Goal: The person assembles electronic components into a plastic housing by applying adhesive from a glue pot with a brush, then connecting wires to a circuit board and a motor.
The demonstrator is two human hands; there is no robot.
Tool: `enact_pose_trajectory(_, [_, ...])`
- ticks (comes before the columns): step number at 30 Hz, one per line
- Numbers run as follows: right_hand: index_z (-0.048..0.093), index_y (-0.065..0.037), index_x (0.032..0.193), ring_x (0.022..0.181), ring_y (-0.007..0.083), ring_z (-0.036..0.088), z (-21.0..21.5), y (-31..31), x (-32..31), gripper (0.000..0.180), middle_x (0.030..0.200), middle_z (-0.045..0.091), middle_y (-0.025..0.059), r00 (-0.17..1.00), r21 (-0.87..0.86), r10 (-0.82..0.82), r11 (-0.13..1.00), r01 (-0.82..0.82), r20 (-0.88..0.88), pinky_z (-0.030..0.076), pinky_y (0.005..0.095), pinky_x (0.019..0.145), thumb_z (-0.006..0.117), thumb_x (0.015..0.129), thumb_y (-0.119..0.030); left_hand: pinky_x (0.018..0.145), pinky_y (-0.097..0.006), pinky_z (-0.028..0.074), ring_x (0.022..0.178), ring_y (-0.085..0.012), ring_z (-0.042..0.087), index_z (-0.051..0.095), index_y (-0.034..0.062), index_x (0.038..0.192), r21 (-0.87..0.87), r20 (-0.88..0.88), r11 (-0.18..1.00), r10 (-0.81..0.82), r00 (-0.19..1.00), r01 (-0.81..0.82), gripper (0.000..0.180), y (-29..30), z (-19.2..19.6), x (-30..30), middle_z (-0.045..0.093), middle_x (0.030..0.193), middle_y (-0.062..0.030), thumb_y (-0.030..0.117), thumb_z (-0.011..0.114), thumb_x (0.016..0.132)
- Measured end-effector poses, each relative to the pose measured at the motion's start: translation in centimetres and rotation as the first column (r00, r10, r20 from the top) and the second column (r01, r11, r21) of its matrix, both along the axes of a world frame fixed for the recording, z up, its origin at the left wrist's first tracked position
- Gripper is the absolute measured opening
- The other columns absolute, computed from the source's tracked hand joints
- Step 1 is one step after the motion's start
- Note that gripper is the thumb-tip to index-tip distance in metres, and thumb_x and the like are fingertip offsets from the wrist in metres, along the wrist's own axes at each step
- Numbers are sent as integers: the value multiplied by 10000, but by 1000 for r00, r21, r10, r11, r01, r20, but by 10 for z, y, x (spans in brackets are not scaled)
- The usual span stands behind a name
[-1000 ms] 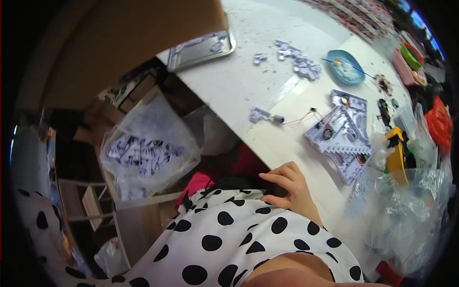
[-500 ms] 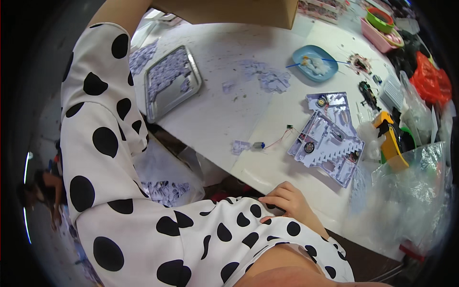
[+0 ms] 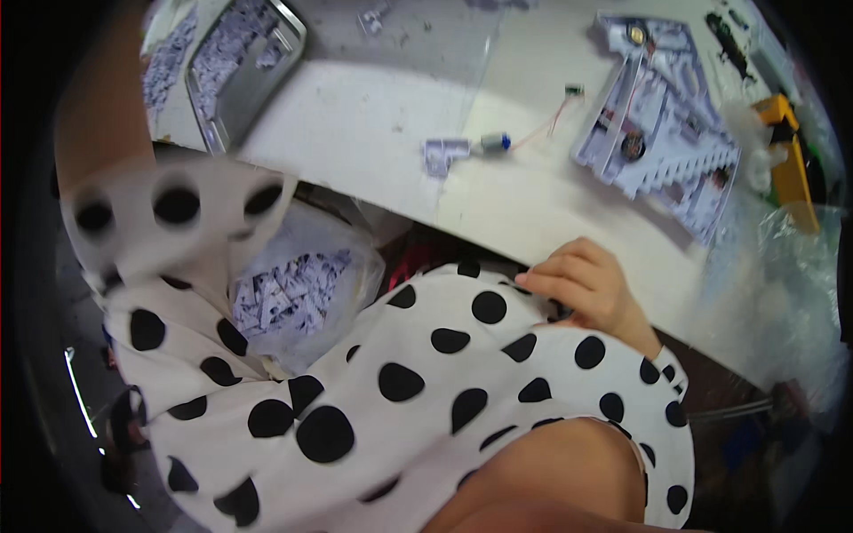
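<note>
Right hand (image 3: 586, 289) rests at the near edge of the white table (image 3: 373, 133), fingers curled loosely together against the polka-dot garment (image 3: 426, 382). It seems to touch something small and dark at the fingertips; can't tell what, or whether it is pinched.

Left hand isn't visible. Only the left arm, a blurred bare forearm above a dotted sleeve (image 3: 169, 209), rises along the left side close to the lens, so its finger state can't be told.

Nearest work item: a small motor with a blue end (image 3: 491, 142), lying on the table beside a small purple-white punched piece (image 3: 444, 153). Thin red leads run from it toward a tiny part (image 3: 574, 91) further back. Well apart from the right hand, within easy reach.

Purple-white model sheet assembly (image 3: 662, 115) lies flat to the right, probably so its parts stay put. Metal tray (image 3: 249, 67) at the far left corner holds loose punched scraps, keeping them off the work area. A plastic bag (image 3: 293, 289) of similar scraps hangs below the table edge, likely as the waste catch. Yellow tool (image 3: 786, 151) and crumpled clear plastic (image 3: 782, 293) sit at the right.
</note>
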State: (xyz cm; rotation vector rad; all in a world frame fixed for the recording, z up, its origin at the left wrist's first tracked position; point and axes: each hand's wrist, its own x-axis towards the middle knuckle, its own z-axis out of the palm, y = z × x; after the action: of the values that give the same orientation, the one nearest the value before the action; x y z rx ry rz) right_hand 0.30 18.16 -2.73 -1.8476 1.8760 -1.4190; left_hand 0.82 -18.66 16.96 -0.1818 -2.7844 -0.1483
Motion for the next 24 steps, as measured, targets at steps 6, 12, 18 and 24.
enact_pose_trajectory(6, [718, -49, 1051, 788, 250, 608, 5, -32, 26, 265, 926, 674, 59, 953, -28, -270, 963, 268, -138, 516, 347, 661, 769, 804, -129, 935, -335, 527, 912, -228, 683, 607, -39, 1234, 579, -355, 800, 72, 932, 159, 426, 29, -101, 106, 701, 1090, -133, -87, 696, 821])
enact_pose_trajectory(12, [716, -31, 1040, 983, 265, 601, 10, -84, 14, 252, 1038, 699, 63, 720, -136, -607, 788, 601, -338, 518, 348, 837, 687, 791, 1, 988, -344, 494, 1086, -202, 643, 570, 14, 1347, 697, -9, 711, 143, 990, -96, 489, 75, -194, 122, 679, 1191, -135, 16, 714, 880])
enact_pose_trajectory(18, [730, -62, 1098, 1000, 257, 600, -11, -91, -4, 300, 1067, 716, 30, 632, 36, -579, 722, 691, -516, 509, 381, 902, 705, 801, -20, 1013, -359, 473, 1168, -236, 586, 542, 76, 1426, 578, -40, 815, -10, 999, 31, 684, 68, -214, 99, 655, 1272, -76, 79, 786, 787])
enact_pose_trajectory(24, [750, -90, 1045, 937, 248, 599, -5, -87, -15, 286, 939, 714, 33, 677, 42, -643, 713, 700, -358, 516, 364, 853, 748, 764, -34, 999, -373, 452, 1094, -247, 585, 590, 83, 1380, 723, 70, 690, -125, 990, 36, 633, 67, -218, 88, 707, 1152, -59, 94, 788, 779])
